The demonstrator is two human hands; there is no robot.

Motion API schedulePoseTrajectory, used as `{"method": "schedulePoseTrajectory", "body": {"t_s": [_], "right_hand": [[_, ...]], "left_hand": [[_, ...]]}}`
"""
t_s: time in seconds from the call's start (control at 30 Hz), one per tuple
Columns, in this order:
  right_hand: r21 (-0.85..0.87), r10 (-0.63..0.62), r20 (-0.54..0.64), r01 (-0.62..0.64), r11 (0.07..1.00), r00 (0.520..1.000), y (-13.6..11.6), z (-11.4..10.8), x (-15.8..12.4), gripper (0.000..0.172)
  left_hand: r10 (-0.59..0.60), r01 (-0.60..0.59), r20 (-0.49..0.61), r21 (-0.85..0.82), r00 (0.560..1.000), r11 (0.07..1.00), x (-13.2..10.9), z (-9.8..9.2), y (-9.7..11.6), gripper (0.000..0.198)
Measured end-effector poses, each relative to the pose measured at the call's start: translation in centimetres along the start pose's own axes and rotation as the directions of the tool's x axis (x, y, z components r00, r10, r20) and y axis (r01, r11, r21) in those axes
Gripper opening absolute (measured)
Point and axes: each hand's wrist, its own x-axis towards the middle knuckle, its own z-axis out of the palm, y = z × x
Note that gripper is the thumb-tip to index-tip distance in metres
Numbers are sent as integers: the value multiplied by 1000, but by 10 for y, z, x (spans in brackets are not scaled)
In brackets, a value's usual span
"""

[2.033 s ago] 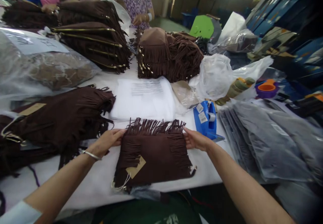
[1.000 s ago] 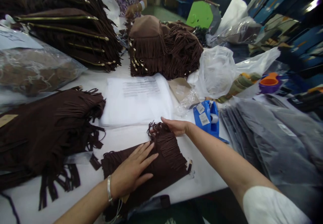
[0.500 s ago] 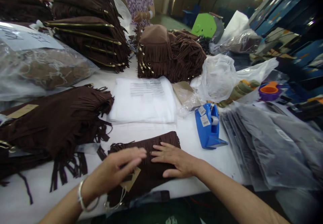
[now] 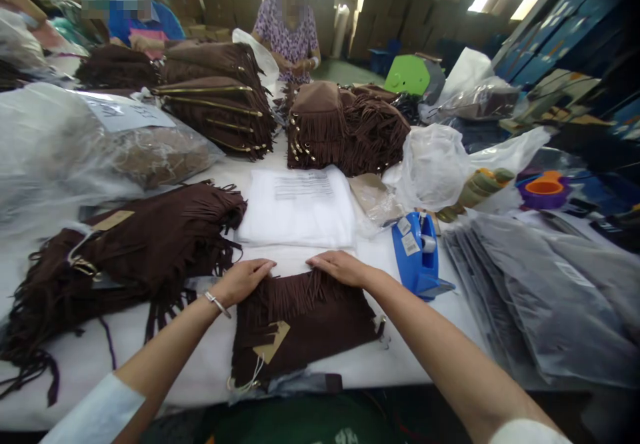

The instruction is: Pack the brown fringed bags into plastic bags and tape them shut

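Note:
A dark brown fringed bag (image 4: 320, 331) lies flat before me, a tan tag (image 4: 273, 344) on string at its left part. My left hand (image 4: 246, 280) is at its upper left corner, thumb and fingers close together near the edge. At the upper edge, further right, my right hand (image 4: 340, 267) rests with its fingertips on the fringe. Whether either hand pinches the material is too small to tell. Just beyond the hands is a stack of white printed plastic bags (image 4: 300, 214).
More fringed bags lie at left (image 4: 150, 244) and are piled at the back (image 4: 210, 104). A blue tape dispenser (image 4: 415, 257) stands right of my hands, beside grey packaged items (image 4: 540, 291). Two people are across the table; part of another shows at far left.
Both hands have moved from over the bag's middle to its far edge. The fringe there now lies spread more evenly. The view has tilted upward.

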Motion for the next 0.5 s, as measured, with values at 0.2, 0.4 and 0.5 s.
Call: {"method": "schedulePoseTrajectory", "body": {"t_s": [0.2,0.4,0.5], "right_hand": [[-257,-267,74,277,926,961,-4,36,-61,35],[-232,-300,70,308,923,951,-2,42,-93,34],[-133,-340,-50,331,934,939,-17,29,-82,31]], "left_hand": [[165,-161,28,-123,986,979,-36,21,-2,38],[483,-482,75,-25,873,876,-78,39,-11,34],[551,-551,88,-19,830,834,-86,43,-12,37]]}}
